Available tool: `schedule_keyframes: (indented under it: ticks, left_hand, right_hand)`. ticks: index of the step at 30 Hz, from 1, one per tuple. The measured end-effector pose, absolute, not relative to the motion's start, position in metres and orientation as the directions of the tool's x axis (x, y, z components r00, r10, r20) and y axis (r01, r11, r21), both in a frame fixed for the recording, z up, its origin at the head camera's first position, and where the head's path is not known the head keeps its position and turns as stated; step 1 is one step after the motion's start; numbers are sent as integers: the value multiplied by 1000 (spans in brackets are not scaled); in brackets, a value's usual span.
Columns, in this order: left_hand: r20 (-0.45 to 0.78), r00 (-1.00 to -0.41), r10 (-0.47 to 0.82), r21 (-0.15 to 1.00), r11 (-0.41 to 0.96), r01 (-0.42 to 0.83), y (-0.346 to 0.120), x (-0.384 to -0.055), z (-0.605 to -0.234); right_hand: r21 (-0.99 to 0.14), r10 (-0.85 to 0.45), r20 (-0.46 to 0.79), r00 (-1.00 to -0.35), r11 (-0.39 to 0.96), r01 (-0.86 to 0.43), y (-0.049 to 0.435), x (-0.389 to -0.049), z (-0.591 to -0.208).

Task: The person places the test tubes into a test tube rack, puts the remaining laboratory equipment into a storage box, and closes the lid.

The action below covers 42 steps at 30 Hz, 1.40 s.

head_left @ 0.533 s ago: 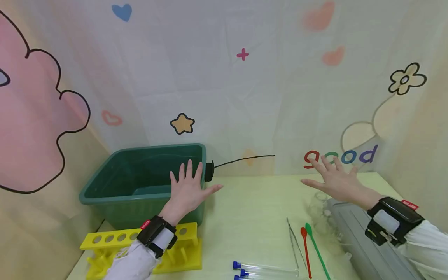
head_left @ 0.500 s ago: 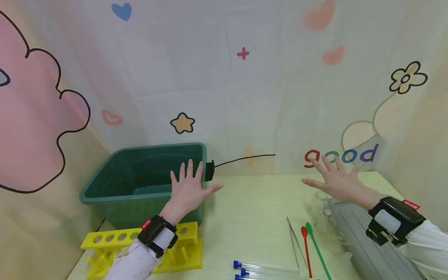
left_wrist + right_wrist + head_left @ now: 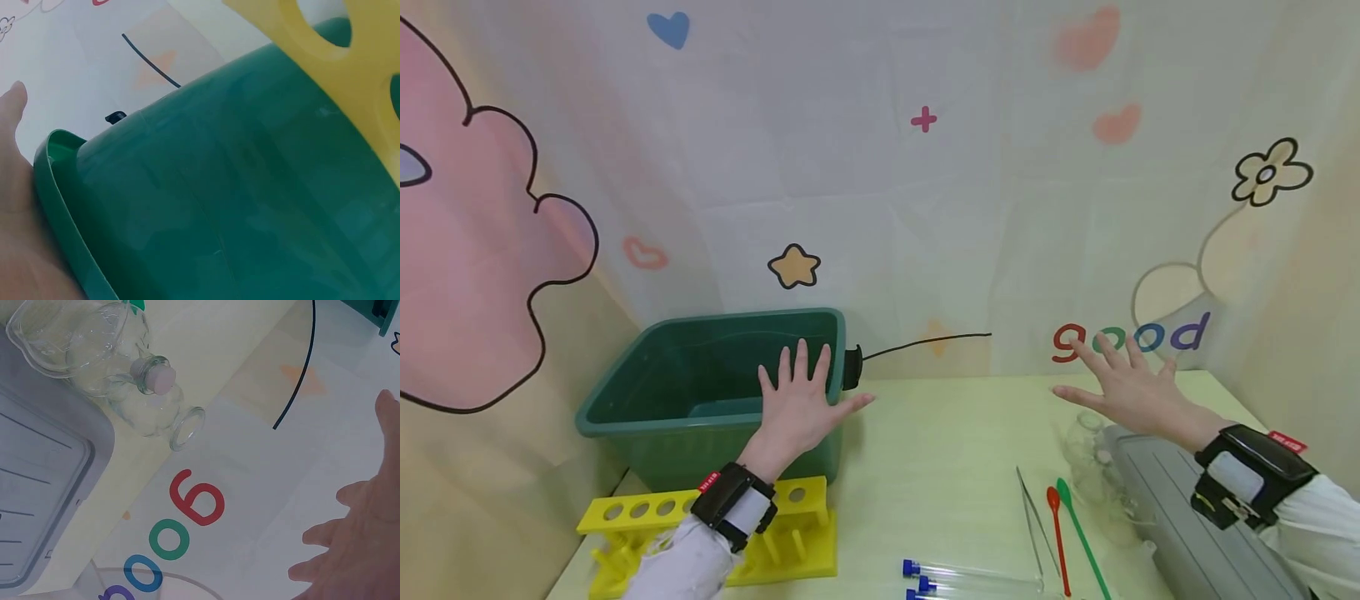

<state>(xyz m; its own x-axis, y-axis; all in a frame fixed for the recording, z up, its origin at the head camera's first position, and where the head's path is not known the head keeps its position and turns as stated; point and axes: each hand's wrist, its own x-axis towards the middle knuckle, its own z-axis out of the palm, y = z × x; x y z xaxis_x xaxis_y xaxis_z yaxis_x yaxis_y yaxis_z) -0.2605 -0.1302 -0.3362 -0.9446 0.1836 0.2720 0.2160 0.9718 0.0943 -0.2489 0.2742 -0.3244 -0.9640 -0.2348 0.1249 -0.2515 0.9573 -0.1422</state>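
My left hand (image 3: 795, 408) is held up with fingers spread, overlapping the right end of the green plastic tub (image 3: 700, 450) in the head view. Below that wrist, a yellow test tube rack (image 3: 801, 500) is partly covered by the sleeve. Spread the same way, my right hand (image 3: 1138, 392) hovers above the grey ridged case (image 3: 1195, 500) and clear glassware (image 3: 1086, 467). Neither hand holds anything. In the right wrist view, a glass vessel with a pale stopper (image 3: 156, 376) lies beside the case.
Metal tweezers (image 3: 1032, 517), a red spoon (image 3: 1057, 533) and a green spoon (image 3: 1082, 533) lie on the pale table (image 3: 925, 467). Several clear tubes with blue caps (image 3: 912, 568) lie at its front edge. A printed cloth (image 3: 880, 192) hangs behind, and a black clip sits at the tub's right end.
The head view has shifted slightly. My left hand has drifted a little left against the tub, and my right hand a little right. Both stay spread.
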Motion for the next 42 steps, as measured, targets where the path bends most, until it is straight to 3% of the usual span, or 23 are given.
schedule_keyframes:
  ticks: [17,23,29,35,38,42]
  left_hand:
    - [250,-955,160,123,973,195,-141,-255,-337]
    - [352,-915,198,131,957,258,-155,-235,-341]
    - [478,-840,259,104,932,346,-173,-201,-349]
    - [661,-696,280,50,909,413,-200,-176,-354]
    - [665,-701,256,78,911,406,-214,-164,-359]
    - [591,-777,216,119,929,349,-232,-149,-367]
  right_hand:
    - [-153,-227,112,-967,958,-243,272,-251,-326]
    - [-116,-259,129,-957,955,-274,258,-246,-327]
    - [-65,-414,253,-875,895,-442,221,-232,-330]
    - [-44,-582,323,-746,778,-626,172,-215,-336]
    - [-37,-642,318,-697,726,-686,149,-208,-341]
    - [-38,-712,263,-651,667,-744,121,-203,-349]
